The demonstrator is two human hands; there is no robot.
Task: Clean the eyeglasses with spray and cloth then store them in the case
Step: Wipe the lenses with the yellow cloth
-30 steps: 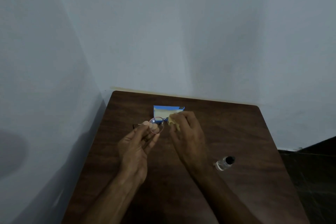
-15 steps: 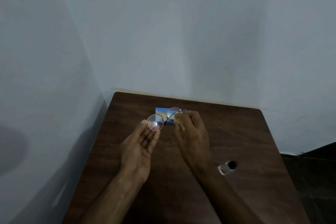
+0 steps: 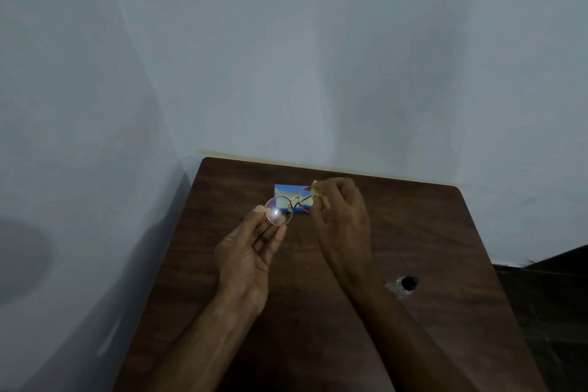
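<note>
The round, thin-rimmed eyeglasses [image 3: 280,211] hang above the brown table [image 3: 429,232]. My left hand [image 3: 251,251] pinches the rim of the left lens between thumb and fingertips. My right hand [image 3: 342,210] presses a small yellow cloth [image 3: 319,197] onto the right lens, which it mostly hides. Behind the glasses a blue case [image 3: 283,191] lies on the table, partly covered by them. A small clear spray bottle [image 3: 402,285] with a black cap lies on its side at the right of my right forearm.
The table stands in a corner, with pale walls close on the left and behind. Its right edge drops to a dark floor [image 3: 553,296].
The glasses have swung round, so both lenses now face me. My right hand with the cloth has moved up and to the right along the frame. Bottle and case are unmoved.
</note>
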